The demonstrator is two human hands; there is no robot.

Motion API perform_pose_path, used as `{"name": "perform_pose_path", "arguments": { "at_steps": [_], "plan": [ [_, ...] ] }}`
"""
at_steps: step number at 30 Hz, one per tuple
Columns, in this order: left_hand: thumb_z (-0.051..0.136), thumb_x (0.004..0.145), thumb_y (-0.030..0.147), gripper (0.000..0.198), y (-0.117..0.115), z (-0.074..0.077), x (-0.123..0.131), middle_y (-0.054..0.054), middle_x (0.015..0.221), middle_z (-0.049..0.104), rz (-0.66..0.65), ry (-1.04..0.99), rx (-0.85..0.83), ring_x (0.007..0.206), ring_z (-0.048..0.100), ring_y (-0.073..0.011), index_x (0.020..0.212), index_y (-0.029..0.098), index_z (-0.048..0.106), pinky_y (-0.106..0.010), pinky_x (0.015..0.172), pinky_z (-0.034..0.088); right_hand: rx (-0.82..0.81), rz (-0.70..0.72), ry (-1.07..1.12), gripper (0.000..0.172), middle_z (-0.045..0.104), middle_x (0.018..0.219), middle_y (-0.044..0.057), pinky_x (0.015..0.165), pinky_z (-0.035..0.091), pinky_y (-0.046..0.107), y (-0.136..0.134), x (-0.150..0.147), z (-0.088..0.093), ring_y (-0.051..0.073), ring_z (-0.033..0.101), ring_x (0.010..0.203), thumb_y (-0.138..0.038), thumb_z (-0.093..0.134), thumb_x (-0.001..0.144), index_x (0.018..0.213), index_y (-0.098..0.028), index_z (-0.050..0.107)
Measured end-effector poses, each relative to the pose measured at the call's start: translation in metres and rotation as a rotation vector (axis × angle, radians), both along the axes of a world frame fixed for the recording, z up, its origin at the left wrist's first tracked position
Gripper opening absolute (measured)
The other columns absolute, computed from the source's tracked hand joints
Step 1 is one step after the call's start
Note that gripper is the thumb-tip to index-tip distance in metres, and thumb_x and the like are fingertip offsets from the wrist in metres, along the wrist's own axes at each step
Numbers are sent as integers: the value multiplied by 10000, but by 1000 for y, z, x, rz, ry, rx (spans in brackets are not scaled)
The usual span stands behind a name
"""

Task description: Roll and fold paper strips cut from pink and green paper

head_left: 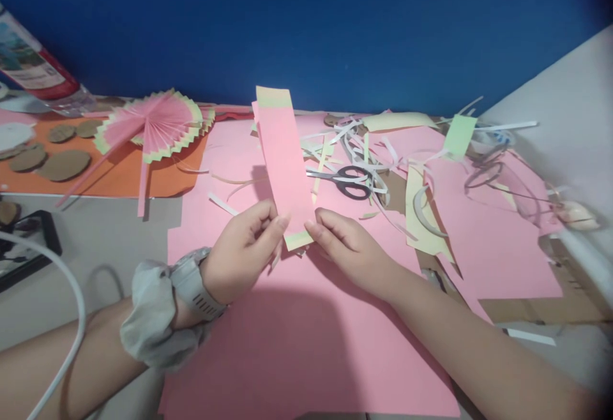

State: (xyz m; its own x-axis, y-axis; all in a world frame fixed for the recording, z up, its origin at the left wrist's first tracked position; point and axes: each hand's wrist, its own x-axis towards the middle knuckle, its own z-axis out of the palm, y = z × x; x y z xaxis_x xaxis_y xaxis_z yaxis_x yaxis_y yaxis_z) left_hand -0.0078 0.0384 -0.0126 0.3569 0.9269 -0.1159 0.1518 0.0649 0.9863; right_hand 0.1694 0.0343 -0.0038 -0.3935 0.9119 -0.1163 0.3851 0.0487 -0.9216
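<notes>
A folded strip of pink paper (286,158) with yellow-green ends is held up over the table. My left hand (249,241) pinches its lower left edge between thumb and fingers. At the lower right edge, my right hand (347,247) grips the same strip. Several layers show along the strip's upper left side. Just behind my right hand lie scissors (353,182) with black handles, their blades partly hidden by the strip. Large pink paper sheets (287,356) spread beneath both hands.
A pink and yellow-green pleated paper fan (158,123) lies on orange paper (182,174) beside brown cardboard discs (64,165). Loose paper strips (357,142) tangle behind the scissors. A bottle (41,62), a phone (29,247) and a white cable (79,305) are at left.
</notes>
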Motion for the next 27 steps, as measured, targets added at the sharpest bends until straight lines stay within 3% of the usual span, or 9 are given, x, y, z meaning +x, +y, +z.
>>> {"name": "perform_pose_path", "arguments": {
  "at_steps": [7,11,15,19,27],
  "plan": [
    [404,941,386,316,3,-2,-1,103,421,417,-47,-98,-44,361,420,-73,682,209,372,-218,427,382,72,-29,-38,385,283,606,-63,493,259,210,-1,0,-2,80,287,554,-410,419,930,642,-200,274],
    [384,943,407,324,2,0,-1,89,444,453,-81,-121,-55,377,435,-68,694,201,388,-210,428,388,86,-43,-16,364,311,614,-59,516,280,213,-1,1,-3,82,319,569,-390,419,934,649,-200,296],
    [416,933,395,277,0,1,2,43,528,569,-180,-85,-95,439,518,-76,754,184,433,-199,450,419,125,-72,1,344,321,621,-53,522,285,225,0,1,-5,90,326,572,-359,413,937,652,-206,295],
    [441,933,343,217,1,-1,3,21,607,637,-164,-127,-99,539,614,-106,778,195,407,-228,535,489,171,-105,-13,356,283,604,-60,498,253,229,0,0,-6,88,285,545,-332,418,936,638,-210,266],
    [441,931,311,142,2,5,2,42,545,595,-180,-181,-138,467,584,-105,879,178,437,-235,498,489,121,-26,36,335,400,611,-55,530,311,209,1,3,-6,79,392,574,-335,410,941,646,-198,329]
  ]
}}
